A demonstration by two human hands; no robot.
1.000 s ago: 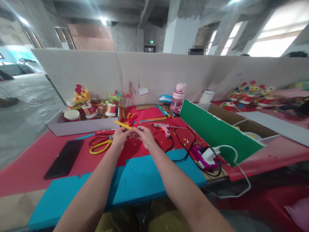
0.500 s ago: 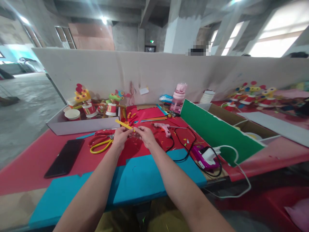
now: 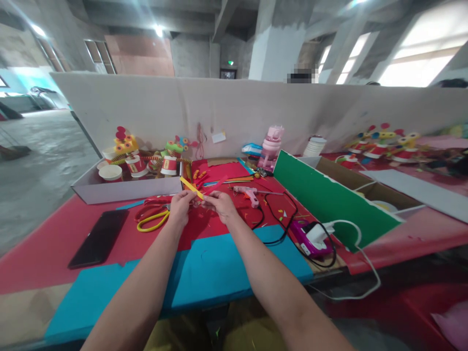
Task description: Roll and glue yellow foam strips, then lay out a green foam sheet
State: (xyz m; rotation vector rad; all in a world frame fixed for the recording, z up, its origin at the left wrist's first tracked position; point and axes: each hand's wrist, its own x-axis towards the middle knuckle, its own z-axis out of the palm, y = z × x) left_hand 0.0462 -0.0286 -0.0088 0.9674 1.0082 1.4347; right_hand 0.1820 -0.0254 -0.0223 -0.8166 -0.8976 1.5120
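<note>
Over the red tabletop, my left hand [image 3: 181,205] pinches a yellow paper strip [image 3: 190,187] near its lower end. My right hand [image 3: 222,204] is closed at the same spot, on a red paper strip [image 3: 220,183] that slants up to the right. The two strips meet between my fingertips in a V; how they are joined is hidden. Left of my left hand lies a cutting tool with yellow handles [image 3: 151,224], partly behind my wrist, beside red handles [image 3: 142,210]. A pink hot glue gun [image 3: 247,194] rests to the right of my right hand.
A black phone [image 3: 98,239] lies at left. Behind it, a white box [image 3: 127,191] holds paper-cup figures. A green-sided box [image 3: 321,200] stands at right, near a purple power strip [image 3: 310,239] with cables. Blue sheets [image 3: 212,273] line the front edge; a pink bottle [image 3: 270,146] stands behind.
The yellow strip's free end has swung slightly up and right. The red strip leans further right and lower than before. Both hands stay in nearly the same place.
</note>
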